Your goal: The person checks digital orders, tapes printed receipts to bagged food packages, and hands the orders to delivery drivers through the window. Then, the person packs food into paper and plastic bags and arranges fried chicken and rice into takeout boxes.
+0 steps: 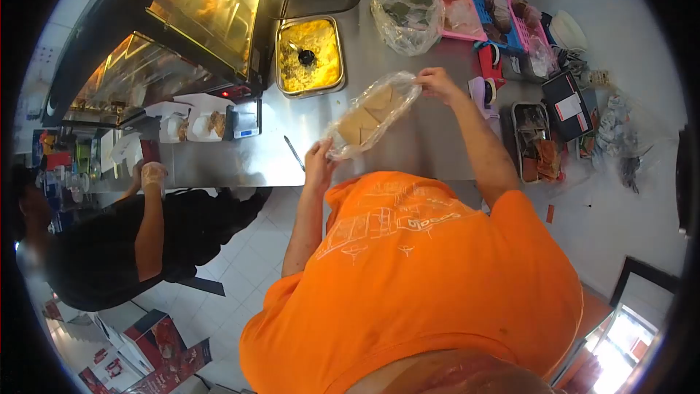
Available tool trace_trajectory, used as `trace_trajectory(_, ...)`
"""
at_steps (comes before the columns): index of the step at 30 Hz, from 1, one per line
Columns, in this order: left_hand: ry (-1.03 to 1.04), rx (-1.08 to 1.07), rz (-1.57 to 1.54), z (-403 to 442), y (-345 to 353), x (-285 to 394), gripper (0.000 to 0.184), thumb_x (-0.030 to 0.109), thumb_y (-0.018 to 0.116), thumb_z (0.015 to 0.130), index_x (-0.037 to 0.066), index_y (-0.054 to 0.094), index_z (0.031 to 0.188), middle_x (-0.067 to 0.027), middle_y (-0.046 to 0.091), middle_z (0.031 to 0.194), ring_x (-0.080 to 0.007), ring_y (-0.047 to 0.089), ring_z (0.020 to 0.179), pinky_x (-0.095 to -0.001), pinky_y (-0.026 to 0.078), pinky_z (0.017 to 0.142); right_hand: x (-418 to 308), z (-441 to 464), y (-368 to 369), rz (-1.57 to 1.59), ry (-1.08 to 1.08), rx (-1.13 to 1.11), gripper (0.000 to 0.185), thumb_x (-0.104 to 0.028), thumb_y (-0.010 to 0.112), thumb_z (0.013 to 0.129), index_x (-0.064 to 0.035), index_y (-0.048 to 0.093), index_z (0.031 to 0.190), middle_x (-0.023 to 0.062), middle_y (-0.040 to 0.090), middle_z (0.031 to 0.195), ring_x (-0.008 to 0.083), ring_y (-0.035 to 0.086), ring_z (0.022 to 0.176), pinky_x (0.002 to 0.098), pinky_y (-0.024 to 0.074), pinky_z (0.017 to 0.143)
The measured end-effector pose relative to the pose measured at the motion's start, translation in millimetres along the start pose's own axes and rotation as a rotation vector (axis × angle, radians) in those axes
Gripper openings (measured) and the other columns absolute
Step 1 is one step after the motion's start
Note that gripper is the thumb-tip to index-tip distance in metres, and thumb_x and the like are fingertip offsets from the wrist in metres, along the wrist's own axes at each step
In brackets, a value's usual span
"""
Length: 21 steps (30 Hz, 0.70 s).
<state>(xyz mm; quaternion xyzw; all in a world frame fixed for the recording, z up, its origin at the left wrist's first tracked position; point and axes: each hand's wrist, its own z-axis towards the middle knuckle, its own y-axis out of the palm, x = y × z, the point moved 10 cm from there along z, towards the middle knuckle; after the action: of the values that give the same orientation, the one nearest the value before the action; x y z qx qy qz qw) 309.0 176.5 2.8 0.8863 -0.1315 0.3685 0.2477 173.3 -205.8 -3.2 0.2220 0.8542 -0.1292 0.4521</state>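
Between my hands a clear plastic bag is stretched at a slant over the steel counter. Flat tan pieces with folded, triangular edges lie inside it; their exact kind I cannot make out. My left hand is closed on the bag's near left end. At the far right end, the fingers of my right hand pinch the plastic. Just beyond the bag stands a metal pan of yellow food with a black knob-like piece in its middle.
A pen-like dark stick lies left of the bag. Farther left are a scale, white food boxes, a lit display cabinet and a gloved co-worker. A bag of leaves and coloured baskets stand at the back right.
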Motion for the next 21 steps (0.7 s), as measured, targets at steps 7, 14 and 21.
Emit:
trace_trajectory(7,0.175,-0.063,0.459,8,22,69,0.034,0.025,0.076,0.089,-0.003,0.061,0.101,-0.0068,0.059,0.091,-0.0144,0.063,0.074,-0.0336,0.064,0.063,-19,-71,28,-0.144,0.203,0.119,0.030,-0.032,0.076,0.086,-0.0145,0.064,0.108,0.0040,0.065,0.107,0.0149,0.063,0.102,0.0418,0.0566,0.079)
trace_trajectory(14,0.507,0.245,0.899,-51,11,149,0.024,0.017,0.073,0.088,-0.005,0.070,0.095,-0.0157,0.067,0.084,-0.0174,0.067,0.061,-0.0308,0.059,0.050,27,-42,72,0.214,-0.043,0.133,0.029,-0.035,0.077,0.085,-0.0086,0.069,0.095,0.0036,0.066,0.090,0.0143,0.065,0.081,0.0336,0.0558,0.064)
trace_trajectory(21,0.704,0.417,1.230,-124,49,211,0.043,0.016,0.081,0.081,0.002,0.064,0.118,-0.0152,0.073,0.084,-0.0278,0.071,0.069,-0.0374,0.054,0.071,-116,-160,53,-0.394,-0.605,0.496,0.033,-0.019,0.071,0.086,-0.0079,0.051,0.063,-0.0020,0.052,0.059,0.0089,0.053,0.054,0.0274,0.0436,0.049)
